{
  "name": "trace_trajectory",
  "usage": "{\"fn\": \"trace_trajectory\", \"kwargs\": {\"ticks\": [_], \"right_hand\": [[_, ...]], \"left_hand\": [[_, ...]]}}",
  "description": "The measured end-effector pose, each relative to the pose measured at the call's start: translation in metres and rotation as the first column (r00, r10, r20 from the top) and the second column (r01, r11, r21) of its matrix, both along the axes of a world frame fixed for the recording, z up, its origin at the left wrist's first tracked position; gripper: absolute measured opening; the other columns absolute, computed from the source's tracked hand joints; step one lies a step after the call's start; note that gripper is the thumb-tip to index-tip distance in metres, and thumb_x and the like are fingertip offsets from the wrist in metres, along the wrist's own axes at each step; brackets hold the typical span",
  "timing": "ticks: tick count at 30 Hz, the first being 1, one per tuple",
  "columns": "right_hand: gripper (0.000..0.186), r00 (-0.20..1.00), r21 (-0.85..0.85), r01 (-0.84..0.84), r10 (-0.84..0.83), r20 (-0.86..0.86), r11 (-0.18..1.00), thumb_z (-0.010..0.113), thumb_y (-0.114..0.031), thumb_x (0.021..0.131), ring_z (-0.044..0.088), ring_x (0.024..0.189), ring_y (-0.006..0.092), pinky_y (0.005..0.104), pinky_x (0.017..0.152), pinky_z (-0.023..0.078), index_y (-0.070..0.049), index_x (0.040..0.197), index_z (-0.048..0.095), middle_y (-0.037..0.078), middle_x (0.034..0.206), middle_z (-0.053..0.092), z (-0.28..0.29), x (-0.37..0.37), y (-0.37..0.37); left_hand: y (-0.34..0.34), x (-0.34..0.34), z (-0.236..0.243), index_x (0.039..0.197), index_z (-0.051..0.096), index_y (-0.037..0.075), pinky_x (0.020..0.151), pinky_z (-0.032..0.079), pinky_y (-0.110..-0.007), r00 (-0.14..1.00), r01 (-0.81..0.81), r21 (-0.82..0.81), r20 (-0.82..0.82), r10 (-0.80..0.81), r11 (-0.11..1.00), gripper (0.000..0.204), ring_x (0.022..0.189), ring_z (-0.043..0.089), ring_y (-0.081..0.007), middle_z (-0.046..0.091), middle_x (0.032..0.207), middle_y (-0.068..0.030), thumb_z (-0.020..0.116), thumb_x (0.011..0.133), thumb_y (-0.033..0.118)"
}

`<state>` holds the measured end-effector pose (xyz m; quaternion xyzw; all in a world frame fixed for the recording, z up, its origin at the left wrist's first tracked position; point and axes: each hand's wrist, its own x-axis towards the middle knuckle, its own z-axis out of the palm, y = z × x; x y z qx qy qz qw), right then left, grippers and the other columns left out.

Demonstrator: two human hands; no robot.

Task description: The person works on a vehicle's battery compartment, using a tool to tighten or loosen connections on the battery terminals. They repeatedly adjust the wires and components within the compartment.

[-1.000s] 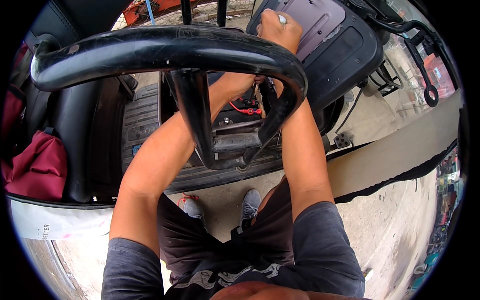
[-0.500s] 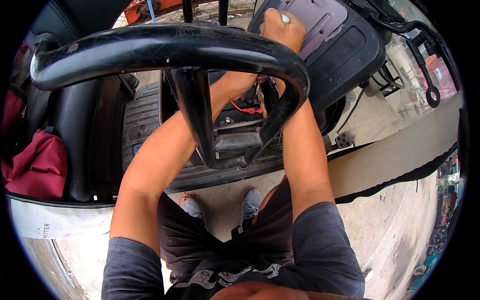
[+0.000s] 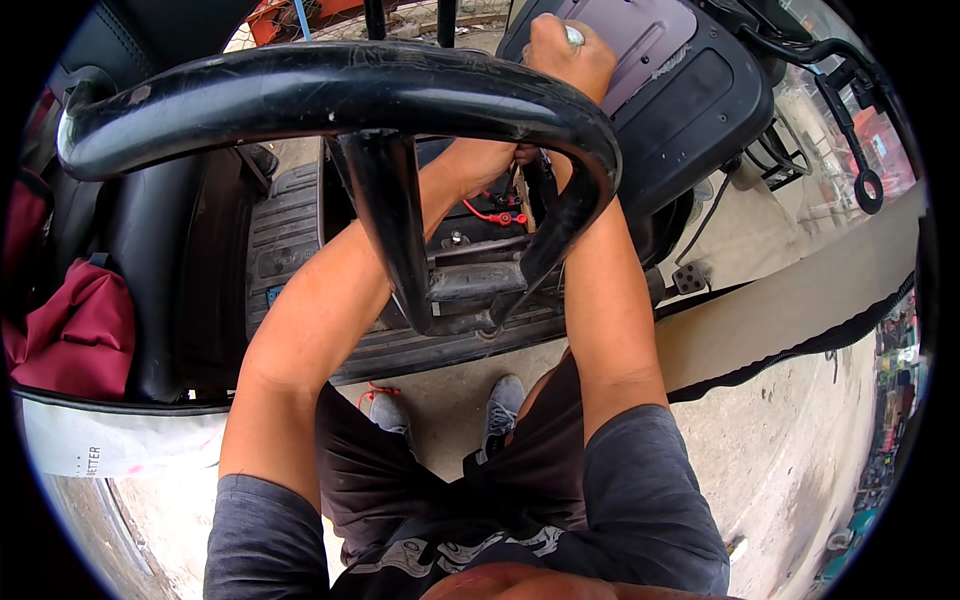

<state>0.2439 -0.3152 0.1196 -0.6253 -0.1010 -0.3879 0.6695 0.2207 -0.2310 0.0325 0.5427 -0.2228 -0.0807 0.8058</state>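
Observation:
A thick black tubular bar (image 3: 330, 85) crosses in front of both my arms. Beyond it, my right hand (image 3: 570, 58) is closed in a fist beside a dark panel with a greyish-purple inset (image 3: 640, 45). A shiny silvery spot shows on that hand; whatever it grips is hidden. My left hand (image 3: 485, 165) reaches under the bar into an open floor compartment, its fingers mostly covered by the bar. Close to it lies a red cable with a red-covered end (image 3: 505, 218), over a dark block that looks like a battery.
Ribbed black flooring (image 3: 283, 225) surrounds the compartment. A black seat (image 3: 150, 290) and a maroon bag (image 3: 85, 325) are on the left. At right are a pedal (image 3: 688, 279), a hanging black lever with a ring end (image 3: 866, 185) and a beige zippered flap (image 3: 790, 310).
Hardly anything differs. My right hand has shifted very slightly, still in a fist, and my left hand stays in the compartment.

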Motion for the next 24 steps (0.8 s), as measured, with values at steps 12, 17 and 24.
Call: {"fn": "trace_trajectory", "kwargs": {"ticks": [12, 17, 24], "right_hand": [[0.028, 1.0, 0.014, 0.017, -0.017, 0.002, 1.0, 0.062, -0.016, 0.081, 0.044, 0.051, 0.0091, 0.0344, 0.047, 0.039, 0.004, 0.063, 0.054, 0.001, 0.054, 0.051, 0.003, -0.008, -0.001], [0.029, 1.0, 0.034, 0.001, -0.002, 0.028, 0.999, 0.063, -0.016, 0.081, 0.043, 0.051, 0.0087, 0.0343, 0.047, 0.038, 0.004, 0.063, 0.054, 0.0, 0.053, 0.049, 0.004, -0.012, -0.001], [0.032, 1.0, 0.025, -0.009, 0.008, 0.029, 1.0, 0.066, -0.016, 0.085, 0.043, 0.052, 0.009, 0.0325, 0.048, 0.037, 0.002, 0.062, 0.052, 0.0, 0.054, 0.05, 0.002, -0.013, -0.004]], "left_hand": [[-0.002, 0.0, -0.002, 0.083, 0.052, 0.007, 0.059, 0.035, -0.026, 1.0, -0.011, 0.008, 0.022, 0.011, 1.0, 0.024, 0.063, 0.039, -0.0097, 0.044, 0.071, 0.0015, 0.048, 0.105, 0.016], [-0.002, 0.002, -0.005, 0.083, 0.052, 0.007, 0.059, 0.035, -0.025, 0.999, 0.019, -0.014, 0.026, -0.019, 1.0, 0.024, 0.064, 0.038, -0.0097, 0.044, 0.072, 0.0019, 0.048, 0.105, 0.016], [-0.001, 0.001, -0.003, 0.081, 0.052, 0.008, 0.06, 0.034, -0.025, 0.998, 0.037, 0.041, 0.043, -0.039, 0.998, 0.026, 0.064, 0.037, -0.0096, 0.043, 0.071, 0.0024, 0.047, 0.104, 0.017]]}}
